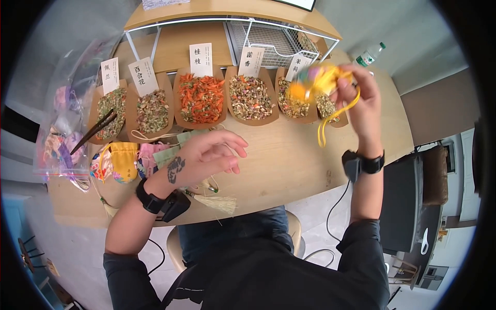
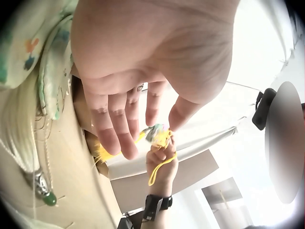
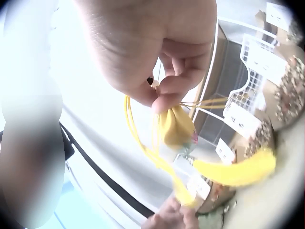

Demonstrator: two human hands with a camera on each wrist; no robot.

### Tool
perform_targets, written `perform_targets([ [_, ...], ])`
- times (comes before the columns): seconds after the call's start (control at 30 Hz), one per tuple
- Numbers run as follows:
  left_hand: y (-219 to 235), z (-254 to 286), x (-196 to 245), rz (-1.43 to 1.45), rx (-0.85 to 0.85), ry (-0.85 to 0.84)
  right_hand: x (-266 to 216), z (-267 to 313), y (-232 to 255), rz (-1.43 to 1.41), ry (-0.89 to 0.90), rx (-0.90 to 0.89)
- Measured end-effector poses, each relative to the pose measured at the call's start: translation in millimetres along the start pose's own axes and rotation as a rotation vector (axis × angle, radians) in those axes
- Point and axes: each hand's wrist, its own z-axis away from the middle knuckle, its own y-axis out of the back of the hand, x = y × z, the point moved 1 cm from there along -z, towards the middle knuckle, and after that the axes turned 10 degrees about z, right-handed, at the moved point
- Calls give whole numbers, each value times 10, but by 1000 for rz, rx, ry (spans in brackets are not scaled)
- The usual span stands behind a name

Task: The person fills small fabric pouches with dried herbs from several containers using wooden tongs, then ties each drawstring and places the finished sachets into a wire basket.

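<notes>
My right hand pinches the gathered neck of a yellow drawstring pouch, raised over the trays at the table's right. A yellow tassel and loose yellow cords hang from the pouch, which is blurred in the head view. My left hand is held over the table's middle with nothing in it, its fingers loosely bent and the palm showing in the left wrist view. Below that forearm lie a cream tassel and several other pouches, among them a yellow one.
Several card trays of dried herbs, one with orange pieces, line the back with label cards. Black tongs lie across the left tray. A plastic bag stands at far left; a wire basket and bottle stand behind.
</notes>
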Motion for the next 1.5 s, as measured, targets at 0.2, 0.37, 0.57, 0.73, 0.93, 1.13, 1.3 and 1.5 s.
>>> perform_targets([
  [0.2, -30, 6, 0, -81, 9, 3, 367, -660, -143, 395, 319, -104],
  [0.37, -48, 8, 40, -235, -30, 21, 524, -804, -393, 902, 573, -98],
  [0.57, -48, 10, 8, -235, -48, 22, 782, -1018, -631, 987, 569, -137],
  [0.73, -75, 7, -5, -242, -63, 20, 1163, -1490, -766, 600, 114, -125],
  [0.93, -69, -10, -122, -251, -42, -60, 1126, -1786, -1087, 595, -213, -161],
  [1.13, -104, -6, -62, -275, -70, -12, 1329, -2102, -990, 1176, 197, -62],
  [1.3, -109, -3, -63, -280, -72, -11, 1321, -2074, -889, 1181, 136, -150],
  [1.5, -119, -9, -67, -291, -73, -2, 1392, -2061, -814, 1097, 149, -217],
])
